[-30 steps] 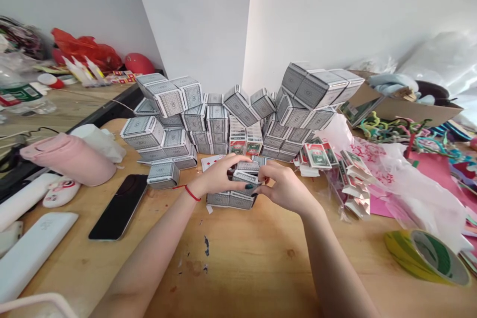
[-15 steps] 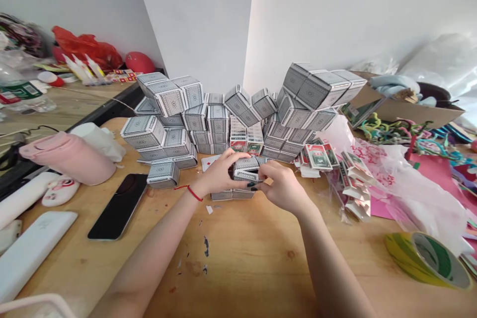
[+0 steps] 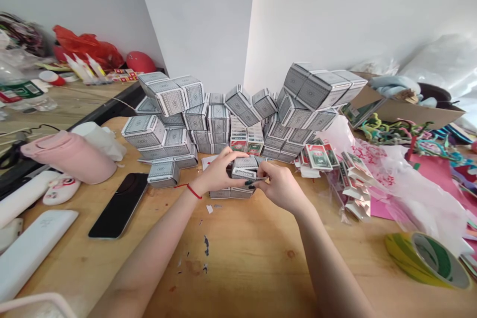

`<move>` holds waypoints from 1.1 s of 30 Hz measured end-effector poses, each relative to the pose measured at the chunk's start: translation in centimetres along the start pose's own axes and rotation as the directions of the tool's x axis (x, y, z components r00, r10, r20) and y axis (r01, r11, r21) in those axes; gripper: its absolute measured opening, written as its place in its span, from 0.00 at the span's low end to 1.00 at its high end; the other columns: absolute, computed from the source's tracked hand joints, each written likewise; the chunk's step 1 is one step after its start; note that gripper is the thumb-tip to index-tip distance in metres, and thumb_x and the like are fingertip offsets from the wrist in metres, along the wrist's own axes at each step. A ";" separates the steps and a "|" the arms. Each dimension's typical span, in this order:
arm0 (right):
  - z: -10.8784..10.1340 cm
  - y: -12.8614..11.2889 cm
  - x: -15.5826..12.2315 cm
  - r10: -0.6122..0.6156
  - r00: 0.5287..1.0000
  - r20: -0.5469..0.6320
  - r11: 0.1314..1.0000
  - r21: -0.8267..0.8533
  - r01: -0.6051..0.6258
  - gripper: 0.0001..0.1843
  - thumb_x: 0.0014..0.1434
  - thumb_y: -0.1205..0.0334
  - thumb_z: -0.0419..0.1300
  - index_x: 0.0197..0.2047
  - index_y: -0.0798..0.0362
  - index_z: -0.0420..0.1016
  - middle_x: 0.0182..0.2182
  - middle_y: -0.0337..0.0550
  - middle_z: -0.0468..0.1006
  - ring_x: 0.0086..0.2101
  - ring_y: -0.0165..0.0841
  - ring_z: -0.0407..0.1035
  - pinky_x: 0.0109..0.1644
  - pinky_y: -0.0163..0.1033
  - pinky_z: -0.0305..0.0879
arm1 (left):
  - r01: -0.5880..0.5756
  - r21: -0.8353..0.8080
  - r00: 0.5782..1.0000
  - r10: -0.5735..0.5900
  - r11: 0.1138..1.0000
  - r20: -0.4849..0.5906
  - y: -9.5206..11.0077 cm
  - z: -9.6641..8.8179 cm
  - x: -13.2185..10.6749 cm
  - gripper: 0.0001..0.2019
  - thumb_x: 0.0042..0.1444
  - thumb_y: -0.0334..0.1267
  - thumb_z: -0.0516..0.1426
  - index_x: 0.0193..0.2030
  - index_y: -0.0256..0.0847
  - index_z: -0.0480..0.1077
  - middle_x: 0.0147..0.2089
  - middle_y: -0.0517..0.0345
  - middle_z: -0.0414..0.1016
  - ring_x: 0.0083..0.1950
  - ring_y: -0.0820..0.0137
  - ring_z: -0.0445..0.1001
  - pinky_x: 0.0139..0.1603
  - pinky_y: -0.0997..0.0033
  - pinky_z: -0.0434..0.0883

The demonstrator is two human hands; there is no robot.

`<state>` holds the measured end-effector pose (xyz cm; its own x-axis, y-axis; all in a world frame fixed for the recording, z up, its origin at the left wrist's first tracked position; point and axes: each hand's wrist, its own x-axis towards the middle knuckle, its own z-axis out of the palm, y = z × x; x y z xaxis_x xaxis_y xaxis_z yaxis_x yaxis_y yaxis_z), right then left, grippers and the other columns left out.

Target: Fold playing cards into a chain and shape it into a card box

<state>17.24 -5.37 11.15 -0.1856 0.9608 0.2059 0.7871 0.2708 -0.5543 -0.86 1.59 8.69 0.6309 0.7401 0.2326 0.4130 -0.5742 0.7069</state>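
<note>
A small box with a grey playing-card pattern (image 3: 243, 173) sits between my hands at the middle of the table. My left hand (image 3: 219, 171), with a red string on the wrist, curves around its left side, the thumb along the front and the fingers over the top. At the right end, my right hand (image 3: 278, 182) pinches what looks like the box's edge or flap; the fingertips partly hide it. Directly below are more grey card boxes (image 3: 239, 193). Behind my hands stand stacked grey card boxes (image 3: 218, 119) and red and green card packs (image 3: 246, 145).
To the left lie a black phone (image 3: 118, 206), a pink tumbler (image 3: 70, 155) and a white power bank (image 3: 35, 248). At right are loose card packs (image 3: 318, 157), flattened cartons (image 3: 356, 184), a plastic bag (image 3: 402, 179) and a yellow tape roll (image 3: 427, 260). Paper scraps (image 3: 206, 246) dot the table.
The box between my hands has shifted slightly left and down, and its dark front gap looks narrower. My right fingers have moved slightly left along its right end.
</note>
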 end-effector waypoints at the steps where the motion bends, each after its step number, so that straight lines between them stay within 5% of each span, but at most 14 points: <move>1: 0.0 0.0 0.0 0.002 1.000 -0.005 1.000 0.018 -0.002 0.09 0.47 0.69 0.57 0.24 0.51 0.58 0.21 0.33 0.64 0.23 0.28 0.57 0.27 0.31 0.50 | 0.000 -0.002 1.000 0.000 1.000 0.001 -0.1 0.0 0.0 0.30 0.40 0.45 0.61 0.52 0.46 0.62 0.42 0.57 0.59 0.41 0.67 0.63 0.42 0.67 0.65; 6: 0.4 0.6 0.3 -0.019 0.999 -0.036 0.957 0.287 0.029 0.06 0.48 0.65 0.60 0.27 0.51 0.64 0.24 0.35 0.68 0.26 0.29 0.63 0.31 0.34 0.59 | -0.015 -0.046 1.000 0.015 0.999 0.001 -0.7 -0.4 0.0 0.30 0.40 0.45 0.62 0.52 0.45 0.62 0.43 0.56 0.60 0.41 0.68 0.65 0.43 0.67 0.65; 11: 0.1 2.0 0.9 0.115 0.979 -0.172 0.764 0.645 0.024 0.14 0.49 0.55 0.61 0.38 0.50 0.68 0.39 0.43 0.72 0.41 0.34 0.67 0.43 0.39 0.64 | -0.079 -0.288 0.995 0.059 0.954 -0.079 -1.6 -1.2 0.1 0.30 0.42 0.52 0.59 0.53 0.43 0.62 0.51 0.50 0.63 0.53 0.61 0.63 0.52 0.62 0.62; 15: 1.0 2.5 1.1 0.145 0.982 0.118 0.504 0.846 -0.176 0.22 0.52 0.47 0.56 0.49 0.46 0.64 0.49 0.44 0.69 0.47 0.35 0.65 0.44 0.41 0.65 | -0.091 -0.516 0.993 0.037 0.852 -0.114 -1.8 -1.1 0.0 0.34 0.44 0.62 0.51 0.53 0.41 0.62 0.55 0.47 0.64 0.57 0.59 0.62 0.55 0.61 0.60; 17: 2.2 2.5 1.1 0.113 0.950 0.291 0.327 0.892 -0.312 0.25 0.51 0.44 0.55 0.49 0.48 0.65 0.45 0.45 0.73 0.44 0.36 0.68 0.43 0.41 0.67 | -0.076 -0.554 0.992 0.009 0.829 -0.122 -1.6 -0.7 0.0 0.36 0.44 0.65 0.48 0.54 0.41 0.62 0.55 0.47 0.64 0.56 0.59 0.63 0.54 0.62 0.61; 23: 5.3 2.7 1.1 0.175 0.909 0.378 -0.012 0.924 -0.381 0.21 0.48 0.43 0.55 0.36 0.52 0.71 0.33 0.44 0.78 0.40 0.40 0.71 0.42 0.43 0.68 | -0.059 -0.494 0.993 0.000 0.867 -0.120 -0.8 0.5 0.0 0.29 0.53 0.59 0.44 0.53 0.42 0.63 0.56 0.50 0.64 0.58 0.61 0.61 0.57 0.61 0.60; 27: 5.5 3.2 1.0 0.224 0.915 0.336 -0.058 0.941 -0.332 0.18 0.46 0.47 0.58 0.34 0.52 0.71 0.30 0.44 0.78 0.40 0.42 0.72 0.43 0.45 0.68 | -0.115 -0.291 0.979 0.058 0.950 -0.197 -0.6 1.1 0.2 0.25 0.57 0.54 0.41 0.53 0.42 0.62 0.57 0.49 0.62 0.60 0.64 0.57 0.60 0.59 0.55; 33: 5.0 2.7 1.5 0.234 0.910 0.342 -0.048 0.939 -0.340 0.16 0.49 0.52 0.57 0.38 0.53 0.70 0.35 0.44 0.78 0.41 0.41 0.71 0.45 0.45 0.67 | -0.160 -0.145 0.882 0.075 0.976 -0.465 0.2 0.6 0.1 0.24 0.56 0.40 0.48 0.59 0.44 0.47 0.54 0.48 0.61 0.53 0.67 0.65 0.51 0.62 0.66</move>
<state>16.14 -2.90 5.93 -0.1860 0.9581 -0.2179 -0.5271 -0.2844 -0.8008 -0.33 1.31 8.46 0.2821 0.7725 0.5689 0.2074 -0.6280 0.7500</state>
